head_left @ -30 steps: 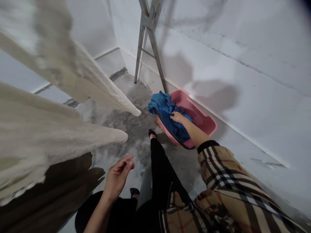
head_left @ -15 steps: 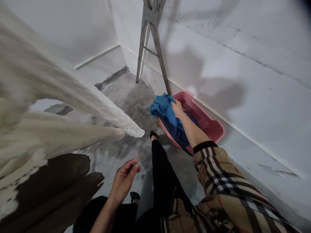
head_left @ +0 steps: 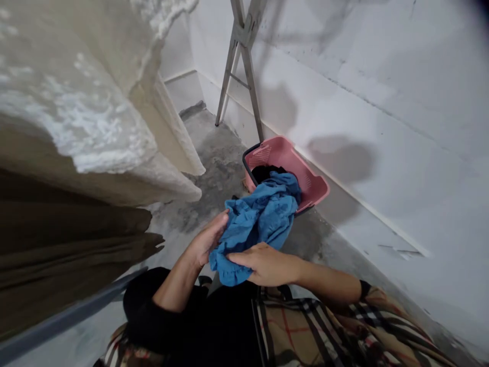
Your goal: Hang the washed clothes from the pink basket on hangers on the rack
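Scene: a person in a plaid top bends over a bare concrete floor [head_left: 214, 153] in the corner of a white-walled [head_left: 389, 107] room.
Blue garment [head_left: 263, 216]: crumpled and lifted clear of the floor, it is held between both hands in front of the person's body, with its upper end hanging just in front of a pink basket [head_left: 310, 179].
Left hand [head_left: 206, 238]: its fingers [head_left: 220, 224] are curled together and clamped on the left edge of the blue cloth.
Right hand [head_left: 267, 265]: it lies across the lower, ruffled hem, with its fingers [head_left: 239, 259] held together and pressed onto the fabric. Whether the thumb grips from beneath cannot be told.
Basket: it stands on the floor against the foot of the wall, tilted toward the camera, with a dark piece of clothing [head_left: 267, 172] showing inside, behind the blue garment.
Metal stand [head_left: 241, 71]: its grey legs splay down to the floor beside the wall, just beyond the basket.
Hanging laundry: cream cloth [head_left: 95, 117] fills the upper left of the view, brown cloth [head_left: 76, 239] hangs below it, and a grey rail [head_left: 69, 316] runs beneath them.
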